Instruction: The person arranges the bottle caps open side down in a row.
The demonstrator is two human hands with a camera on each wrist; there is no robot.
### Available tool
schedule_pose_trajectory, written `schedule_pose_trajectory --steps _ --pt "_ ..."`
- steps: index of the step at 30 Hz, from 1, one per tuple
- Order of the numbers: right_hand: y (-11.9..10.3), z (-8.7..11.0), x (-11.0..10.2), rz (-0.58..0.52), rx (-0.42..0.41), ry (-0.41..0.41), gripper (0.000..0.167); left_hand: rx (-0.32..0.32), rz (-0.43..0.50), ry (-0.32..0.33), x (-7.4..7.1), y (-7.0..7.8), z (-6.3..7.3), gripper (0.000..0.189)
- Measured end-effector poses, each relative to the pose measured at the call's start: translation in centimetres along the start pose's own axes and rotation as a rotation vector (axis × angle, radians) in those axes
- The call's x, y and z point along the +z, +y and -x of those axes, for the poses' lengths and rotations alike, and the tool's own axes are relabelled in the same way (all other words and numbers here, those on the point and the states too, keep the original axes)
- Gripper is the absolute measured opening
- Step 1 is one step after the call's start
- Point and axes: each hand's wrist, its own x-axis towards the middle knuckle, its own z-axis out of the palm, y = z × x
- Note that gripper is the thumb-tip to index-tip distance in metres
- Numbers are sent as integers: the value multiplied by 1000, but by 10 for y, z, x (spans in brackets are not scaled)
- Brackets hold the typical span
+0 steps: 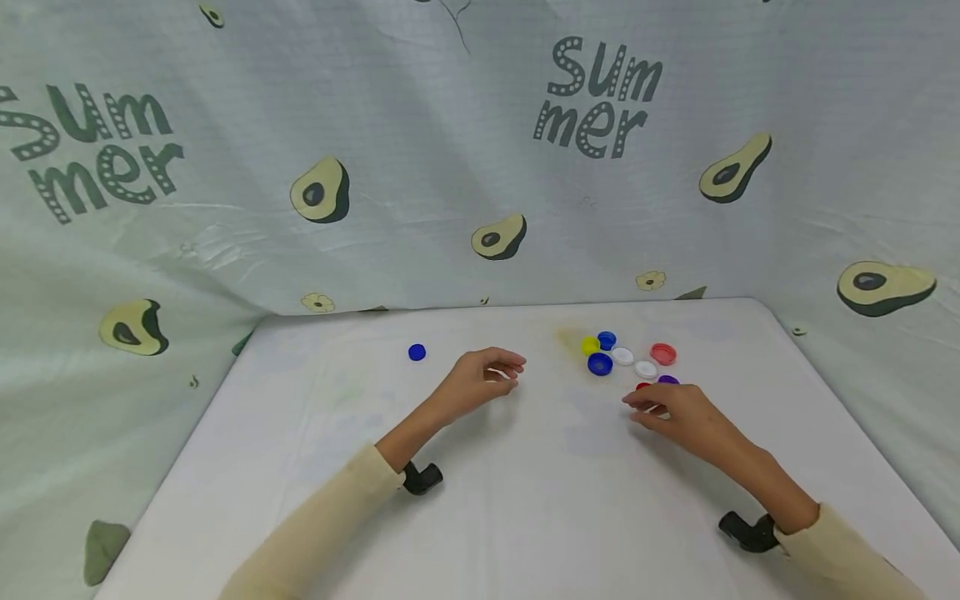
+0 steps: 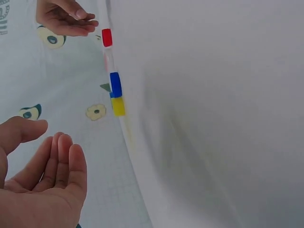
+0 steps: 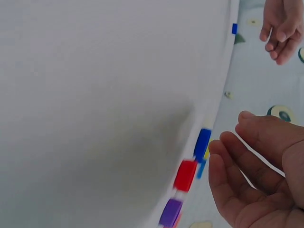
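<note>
Several bottle caps lie on the white table. A lone blue cap (image 1: 417, 352) is at the back left, beyond my left hand (image 1: 483, 383), which hovers with relaxed fingers and holds nothing. My right hand (image 1: 678, 417) is over the near edge of the cap group, its fingers loosely bent and nothing between them in the right wrist view. Close to its fingertips are a red cap (image 3: 185, 175) and a purple cap (image 3: 170, 212), both partly hidden by the hand in the head view. Behind them lie a dark blue cap (image 1: 600, 364), a yellow cap (image 1: 590, 346) and a pinkish-red cap (image 1: 663, 354).
Two white caps (image 1: 622, 357) and a smaller blue cap (image 1: 607, 339) belong to the group on the right. A patterned curtain (image 1: 420, 150) hangs behind the table (image 1: 480, 517). Each wrist wears a black camera (image 1: 423, 479).
</note>
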Motion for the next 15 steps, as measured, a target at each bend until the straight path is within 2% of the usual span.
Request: schedule_pose_trajectory --steps 6,15 --pt "14 17 -10 60 74 22 26 18 -5 -48 22 4 -17 32" --pt "28 22 -16 68 73 58 22 23 -65 -112 61 14 -50 38"
